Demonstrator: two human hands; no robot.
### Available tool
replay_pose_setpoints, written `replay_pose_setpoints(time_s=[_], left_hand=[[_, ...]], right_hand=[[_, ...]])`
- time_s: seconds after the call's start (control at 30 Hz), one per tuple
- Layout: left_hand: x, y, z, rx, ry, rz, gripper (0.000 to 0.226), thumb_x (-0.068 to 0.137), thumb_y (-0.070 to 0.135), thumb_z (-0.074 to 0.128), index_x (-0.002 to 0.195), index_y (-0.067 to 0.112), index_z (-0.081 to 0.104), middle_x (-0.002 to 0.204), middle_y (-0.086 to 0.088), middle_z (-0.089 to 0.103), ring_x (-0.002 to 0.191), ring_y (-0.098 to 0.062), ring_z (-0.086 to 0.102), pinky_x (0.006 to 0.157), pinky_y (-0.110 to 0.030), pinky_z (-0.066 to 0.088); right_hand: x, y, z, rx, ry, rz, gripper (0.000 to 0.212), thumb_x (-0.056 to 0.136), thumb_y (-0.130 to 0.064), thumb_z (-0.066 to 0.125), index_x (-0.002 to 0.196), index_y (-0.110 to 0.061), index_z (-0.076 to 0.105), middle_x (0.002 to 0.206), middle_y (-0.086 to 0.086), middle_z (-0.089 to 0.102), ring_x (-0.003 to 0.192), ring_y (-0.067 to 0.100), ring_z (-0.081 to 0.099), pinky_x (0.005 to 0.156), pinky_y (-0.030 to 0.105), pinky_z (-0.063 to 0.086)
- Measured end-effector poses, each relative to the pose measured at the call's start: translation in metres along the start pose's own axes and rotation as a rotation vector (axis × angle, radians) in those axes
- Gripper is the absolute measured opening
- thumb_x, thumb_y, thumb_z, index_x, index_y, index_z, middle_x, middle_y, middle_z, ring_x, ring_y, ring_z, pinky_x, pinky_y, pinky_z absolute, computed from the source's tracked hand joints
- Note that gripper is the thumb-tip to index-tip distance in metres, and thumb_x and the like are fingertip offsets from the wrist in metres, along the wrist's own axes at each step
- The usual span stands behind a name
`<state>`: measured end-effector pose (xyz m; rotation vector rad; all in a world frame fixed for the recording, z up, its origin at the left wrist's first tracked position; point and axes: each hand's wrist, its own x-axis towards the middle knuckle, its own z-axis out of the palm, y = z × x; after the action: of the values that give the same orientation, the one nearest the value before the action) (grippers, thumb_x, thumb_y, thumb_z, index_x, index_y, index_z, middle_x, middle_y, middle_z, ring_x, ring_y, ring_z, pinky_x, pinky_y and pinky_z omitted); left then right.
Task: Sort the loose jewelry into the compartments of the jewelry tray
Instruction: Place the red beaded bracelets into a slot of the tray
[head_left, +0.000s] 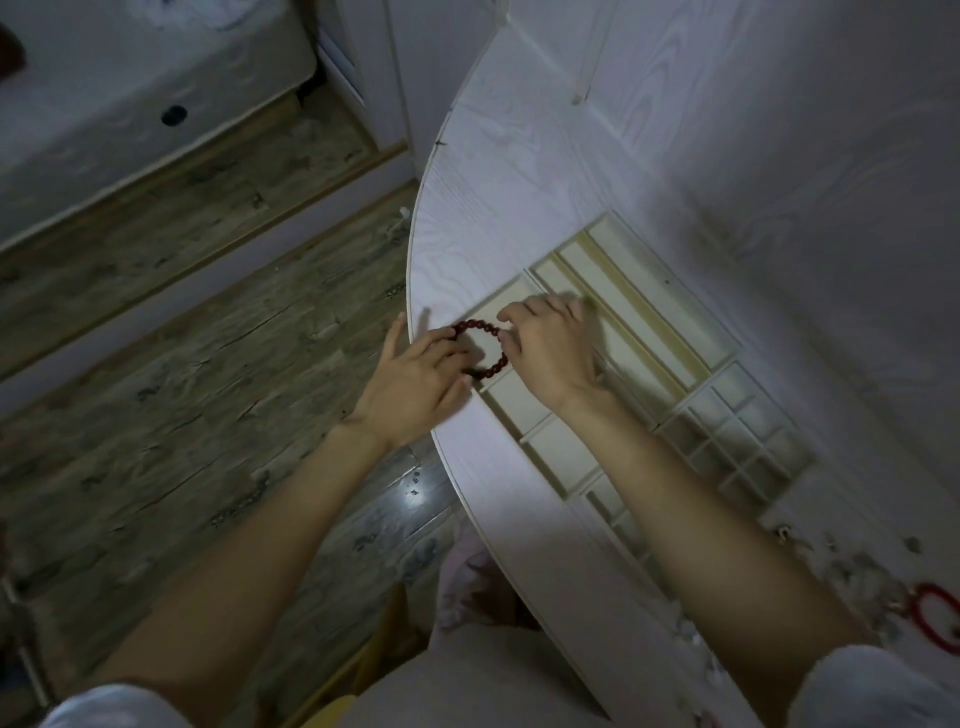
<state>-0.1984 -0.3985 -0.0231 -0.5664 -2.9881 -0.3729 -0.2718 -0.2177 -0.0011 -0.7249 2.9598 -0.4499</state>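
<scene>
A dark red beaded bracelet (480, 347) is held between both my hands above the near-left corner of the cream jewelry tray (649, 322). My left hand (415, 384) pinches its left side with curled fingers. My right hand (550, 353) grips its right side, fingers curled over the tray's long compartments. The tray has long slots at its far end and a grid of small square cells (743, 441) at its right end. Loose jewelry (857, 571) lies on the table at the right, including a red ring-shaped bangle (935, 618).
The white wood-grain table (519, 182) has a curved left edge, and my left hand hangs partly past it. Wooden plank floor (182, 364) lies below on the left. A white wall panel (779, 130) rises behind the tray.
</scene>
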Motion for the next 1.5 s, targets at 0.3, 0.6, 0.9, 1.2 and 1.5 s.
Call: replay_pose_setpoints(time_s=[0.3,0.6,0.9,1.2,1.5], left_hand=[[0.012,0.136,-0.035,-0.644,0.016,-0.072,0.027,0.094,0.025,0.045,0.108,0.016,0.067,0.099,0.002,0.070,0.086,-0.016,0.065,0.074,-0.030,0.049],[0.046,0.316,0.019,-0.451,-0.336,0.527,0.048,0.087,0.031,0.054,0.132,0.013,0.054,0.120,-0.010,0.062,0.104,-0.030,0.060,0.075,-0.036,0.051],[0.064,0.431,0.093,-0.085,-0.464,0.549,0.053,0.091,0.029,0.050,0.142,0.016,0.042,0.146,-0.006,0.040,0.134,-0.027,0.033,0.107,-0.042,0.030],[0.061,0.451,0.099,-0.416,-0.281,0.420,0.042,0.086,0.021,0.061,0.126,0.009,0.057,0.127,-0.011,0.057,0.117,-0.032,0.050,0.098,-0.040,0.041],[0.050,0.436,0.034,-1.340,-0.620,-0.174,0.017,0.096,0.011,0.055,0.104,0.000,0.064,0.101,-0.014,0.068,0.098,-0.025,0.064,0.092,-0.032,0.051]], right_hand=[[-0.184,0.044,-0.071,0.246,-0.007,0.241,0.019,0.092,-0.015,0.055,0.107,-0.012,0.066,0.095,0.005,0.068,0.079,0.020,0.063,0.068,0.035,0.053],[-0.383,0.135,-0.081,0.200,0.192,0.869,0.019,0.088,-0.006,0.058,0.101,-0.010,0.070,0.094,0.012,0.068,0.086,0.028,0.061,0.064,0.027,0.041],[-0.426,0.244,-0.082,-0.020,0.135,0.732,0.036,0.081,-0.001,0.058,0.116,-0.007,0.063,0.123,0.014,0.057,0.113,0.034,0.050,0.091,0.041,0.041],[-0.433,0.250,-0.072,-0.010,0.169,0.622,0.021,0.088,-0.013,0.059,0.105,0.000,0.059,0.107,0.015,0.058,0.101,0.033,0.050,0.083,0.040,0.038],[-0.417,0.203,-0.145,0.608,0.389,0.684,0.008,0.094,-0.018,0.055,0.100,-0.013,0.057,0.085,-0.001,0.065,0.075,0.013,0.063,0.065,0.030,0.053]])
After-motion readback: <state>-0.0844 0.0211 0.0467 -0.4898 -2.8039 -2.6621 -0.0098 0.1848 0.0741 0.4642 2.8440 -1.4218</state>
